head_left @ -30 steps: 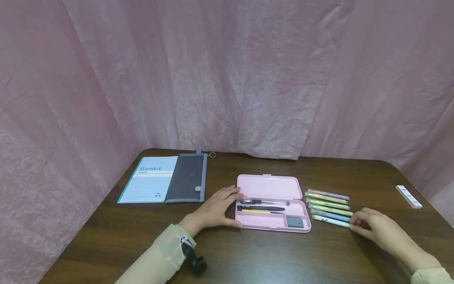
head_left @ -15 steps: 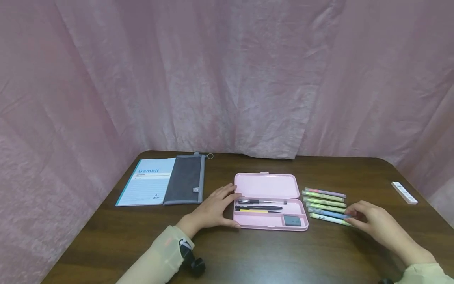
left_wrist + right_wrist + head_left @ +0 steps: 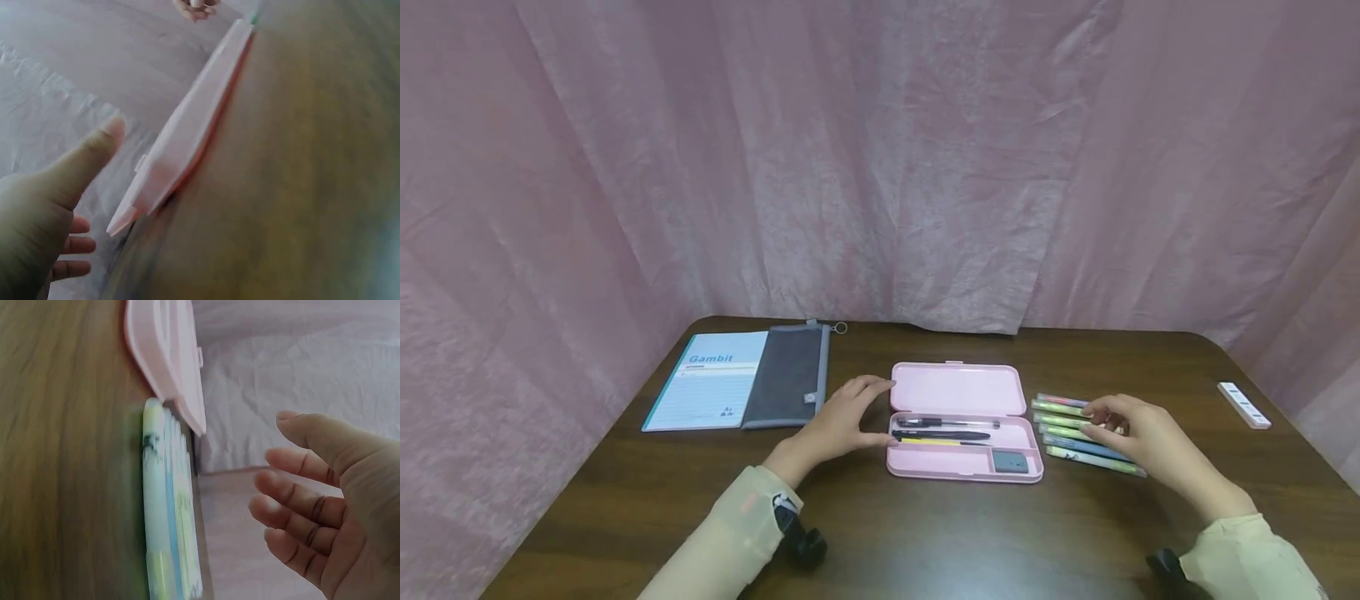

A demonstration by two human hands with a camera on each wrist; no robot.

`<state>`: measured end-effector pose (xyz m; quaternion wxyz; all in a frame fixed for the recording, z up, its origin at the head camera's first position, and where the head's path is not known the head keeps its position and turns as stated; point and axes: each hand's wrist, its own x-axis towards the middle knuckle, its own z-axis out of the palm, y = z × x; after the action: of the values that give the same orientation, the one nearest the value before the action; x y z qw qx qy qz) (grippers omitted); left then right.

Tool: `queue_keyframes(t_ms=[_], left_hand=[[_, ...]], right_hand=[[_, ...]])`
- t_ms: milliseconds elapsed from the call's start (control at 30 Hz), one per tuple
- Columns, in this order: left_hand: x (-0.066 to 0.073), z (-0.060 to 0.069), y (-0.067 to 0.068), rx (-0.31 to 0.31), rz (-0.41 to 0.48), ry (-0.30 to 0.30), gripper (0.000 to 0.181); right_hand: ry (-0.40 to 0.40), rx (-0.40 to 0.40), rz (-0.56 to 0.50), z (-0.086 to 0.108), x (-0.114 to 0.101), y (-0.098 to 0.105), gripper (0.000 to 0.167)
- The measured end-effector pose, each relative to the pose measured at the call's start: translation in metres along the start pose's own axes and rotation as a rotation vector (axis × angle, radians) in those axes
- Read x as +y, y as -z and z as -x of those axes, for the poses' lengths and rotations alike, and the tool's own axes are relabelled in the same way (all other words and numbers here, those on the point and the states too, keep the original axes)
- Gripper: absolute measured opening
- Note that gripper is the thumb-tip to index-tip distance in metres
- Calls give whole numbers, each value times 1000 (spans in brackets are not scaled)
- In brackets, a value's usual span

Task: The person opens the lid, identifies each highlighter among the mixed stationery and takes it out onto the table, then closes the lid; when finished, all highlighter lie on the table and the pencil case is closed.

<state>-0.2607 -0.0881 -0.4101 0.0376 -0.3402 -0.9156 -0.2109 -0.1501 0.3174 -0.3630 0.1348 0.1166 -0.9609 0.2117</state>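
A pink pencil case [image 3: 958, 390] lies with its lid folded back in the middle of the table. Inside are a clear-barrelled pen [image 3: 947, 422], a black pen [image 3: 943, 434], a thin yellow-and-black item and a grey eraser [image 3: 1010, 461]. My left hand [image 3: 838, 427] hovers at the case's left end, fingers extended; the left wrist view shows its thumb [image 3: 84, 159] apart from the case. To the right, several pale markers lie side by side, a white one [image 3: 1090, 460] nearest me. My right hand [image 3: 1142, 435] is over their right ends, fingers loosely bent, holding nothing.
A light blue notebook [image 3: 711, 392] lies at the left, beside a dark grey zip pouch [image 3: 786, 375]. Near the right table edge is a small white strip [image 3: 1244, 405] with dark marks. A pink curtain [image 3: 880, 167] hangs behind the table.
My right hand has left the nearest marker and moved up and left over the row. My left hand has drawn slightly away from the case's left end.
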Motion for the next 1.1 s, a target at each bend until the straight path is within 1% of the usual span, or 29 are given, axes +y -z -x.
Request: queue_keyframes(t_ms=[167,333,500,567,667,767,867,1000,1100], left_hand=[[-5,-8,-1,16,100,68,83],[-9,-15,-4,53,235,136,75],[-7,-22,-7,77,392,208,70],[-7,-23,-9,75,448,243,69],[-5,-25,-11,66,504,282,66],[-4,-26,-14,66,545,285,63],[-2,-27,-15,79,567,271,60],[0,-27,-16,99,582,257,56],[2,-26,-17,109,572,246,55]], right_hand=[[-58,-72,-81,-17,-7,-10,26],[-92,-125,-167,-32,-15,-22,31],[-105,-154,-208,-42,-22,-35,34],[-114,-161,-213,-43,-24,-40,36],[-123,-155,-213,-46,-27,-47,35],[-117,-132,-206,-47,-30,-53,31],[-115,-122,-201,-48,-34,-57,31],[-152,-123,-184,-49,-37,-59,34],[-181,-129,-168,-48,-37,-61,36]])
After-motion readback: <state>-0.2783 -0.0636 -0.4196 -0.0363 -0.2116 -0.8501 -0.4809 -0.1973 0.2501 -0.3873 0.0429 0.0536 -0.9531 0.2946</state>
